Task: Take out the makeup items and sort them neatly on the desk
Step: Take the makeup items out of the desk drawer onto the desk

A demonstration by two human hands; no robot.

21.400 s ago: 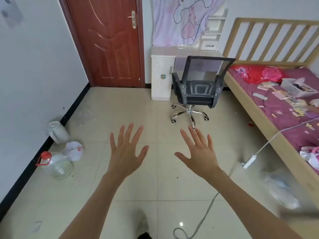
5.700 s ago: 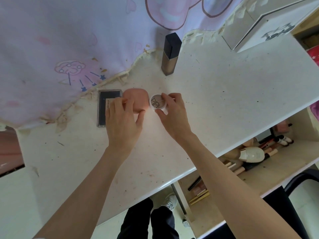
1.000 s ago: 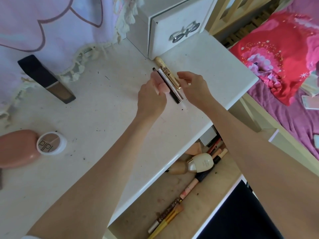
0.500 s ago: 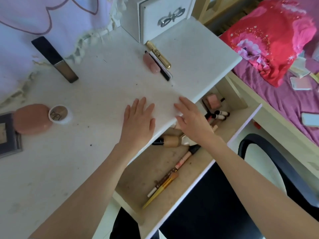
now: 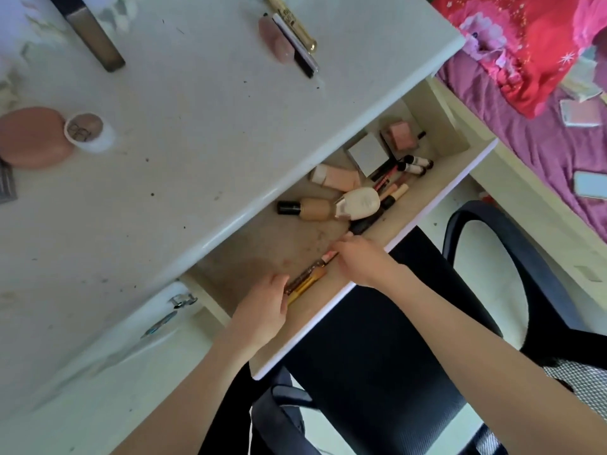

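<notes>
The drawer (image 5: 423,208) under the white desk top (image 5: 197,133) stands pulled out. In its near end lies a bundle of thin pencils and brushes (image 5: 308,276). My left hand (image 5: 262,310) closes over their lower ends, and my right hand (image 5: 361,261) pinches the upper tip. Further along the drawer lie a tan foundation bottle (image 5: 308,208), a cream bottle (image 5: 359,201), a peach tube (image 5: 338,177), a white square compact (image 5: 369,154) and a pink box (image 5: 400,136). On the desk sit a tall dark-capped bottle (image 5: 93,39), a pink compact (image 5: 33,137), a round jar (image 5: 85,131) and three sticks (image 5: 289,41).
A black office chair (image 5: 368,356) stands right under the open drawer. A bed with purple sheet (image 5: 542,133) and red bedding (image 5: 525,37) lies to the right. A dark palette's corner (image 5: 6,187) shows at the desk's left edge.
Both hands have dropped from the desk's front edge into the near end of the drawer and taken hold of the pencils. The view has tilted down.
</notes>
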